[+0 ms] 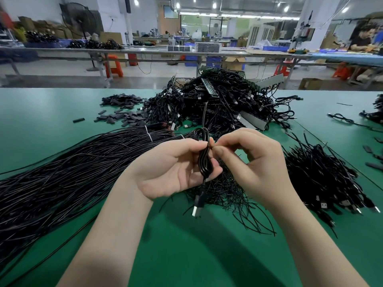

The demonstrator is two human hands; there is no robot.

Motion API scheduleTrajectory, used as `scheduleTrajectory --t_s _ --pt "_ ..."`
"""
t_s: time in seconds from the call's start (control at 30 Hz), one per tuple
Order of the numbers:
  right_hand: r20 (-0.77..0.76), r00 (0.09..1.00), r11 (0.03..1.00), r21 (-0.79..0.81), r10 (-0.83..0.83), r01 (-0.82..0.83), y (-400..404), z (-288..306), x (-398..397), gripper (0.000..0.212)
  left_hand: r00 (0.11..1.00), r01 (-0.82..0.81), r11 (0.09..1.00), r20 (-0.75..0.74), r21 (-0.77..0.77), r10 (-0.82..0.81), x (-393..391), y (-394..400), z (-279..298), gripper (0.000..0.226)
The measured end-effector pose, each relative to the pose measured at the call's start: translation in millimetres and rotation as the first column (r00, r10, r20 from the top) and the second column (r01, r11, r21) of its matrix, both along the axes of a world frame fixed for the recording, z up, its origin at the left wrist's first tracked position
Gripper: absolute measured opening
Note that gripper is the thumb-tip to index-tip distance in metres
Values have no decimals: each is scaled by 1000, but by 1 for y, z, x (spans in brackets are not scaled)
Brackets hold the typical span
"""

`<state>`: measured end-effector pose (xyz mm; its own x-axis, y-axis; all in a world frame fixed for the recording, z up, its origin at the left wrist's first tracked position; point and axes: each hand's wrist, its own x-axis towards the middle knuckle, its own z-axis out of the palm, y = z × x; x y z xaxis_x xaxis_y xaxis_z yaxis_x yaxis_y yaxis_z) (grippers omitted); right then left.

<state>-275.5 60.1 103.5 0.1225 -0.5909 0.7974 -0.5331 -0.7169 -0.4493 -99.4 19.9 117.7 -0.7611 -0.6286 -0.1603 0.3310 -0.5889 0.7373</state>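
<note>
A coiled black USB cable (204, 160) hangs folded in loops above the green table (186, 245), its USB plug (198, 208) dangling below. My left hand (172, 168) grips the coil between thumb and fingers, palm up. My right hand (255, 160) pinches something thin at the coil's upper part with thumb and forefinger; what it pinches is too small to tell. One loose cable end sticks up behind the coil.
A long bundle of straight black wires (62, 179) lies at the left. A big heap of coiled cables (223, 100) sits behind, short black sleeves (122, 112) to its left, thin ties (228, 195) under my hands, tied cables (323, 179) at the right.
</note>
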Motion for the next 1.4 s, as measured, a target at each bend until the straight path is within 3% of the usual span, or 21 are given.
scheduleTrajectory --t_s 0.13,0.23,0.33,0.53,0.63,0.87,1.03,1.13,1.3,1.4 --pt "54 998 999 25 22 -23 1 1 -2 3 998 37 999 -43 14 -36 -2 3 1 24" --pt "65 998 999 36 17 -20 2 1 -1 4 995 16 997 -102 73 -9 -3 5 -1 45" --pt "62 998 999 42 31 -33 2 1 0 7 996 -20 998 -80 61 25 -3 4 -4 48" --pt "0 1000 1000 21 11 -11 1 -1 -1 4 980 -139 968 115 -207 165 -3 3 -6 20" --pt "-47 998 1000 -1 -30 30 0 -1 -3 3 965 -169 934 141 -315 222 -3 4 -5 11" --pt "-64 997 999 -17 -45 44 0 -1 -2 5 935 -199 875 182 -440 304 -2 9 2 7" --pt "21 1000 998 54 -16 15 1 -1 1 5 905 -243 794 165 -557 393 -3 13 3 9" --pt "-29 999 997 71 -14 16 0 -1 3 2 904 -252 797 160 -549 396 -1 14 6 10" --pt "-152 988 992 127 9 10 -3 -5 1 21 915 -232 841 183 -489 359 -1 14 7 10" --pt "-133 990 995 101 34 -20 -3 -3 -1 19 933 -204 872 181 -446 310 0 14 8 13"
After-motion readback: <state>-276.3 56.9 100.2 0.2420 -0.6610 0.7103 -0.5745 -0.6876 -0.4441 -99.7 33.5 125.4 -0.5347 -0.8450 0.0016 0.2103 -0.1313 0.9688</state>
